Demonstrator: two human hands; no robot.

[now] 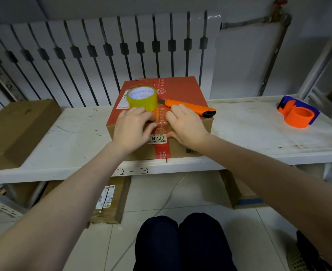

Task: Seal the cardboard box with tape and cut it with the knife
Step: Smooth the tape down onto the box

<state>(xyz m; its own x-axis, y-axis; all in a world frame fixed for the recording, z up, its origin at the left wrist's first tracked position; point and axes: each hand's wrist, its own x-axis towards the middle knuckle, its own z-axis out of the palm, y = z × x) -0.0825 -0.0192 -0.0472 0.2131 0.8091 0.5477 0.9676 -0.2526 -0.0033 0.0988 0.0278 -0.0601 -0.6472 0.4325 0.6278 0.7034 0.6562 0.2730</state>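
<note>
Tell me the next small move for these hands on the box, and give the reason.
Probably reach the right hand to the orange knife. Both hands, left hand included, lie flat pressing clear tape at the cardboard box front edge, and the yellow tape roll looks still joined to that strip, so cutting seems due.

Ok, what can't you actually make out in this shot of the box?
Head view only:
- Box front seam: covered by left hand and right hand.
- Knife blade: too small to tell whether it is extended.
- Label small print: blurred.
- Tape roll loose end: not discernible.
</note>
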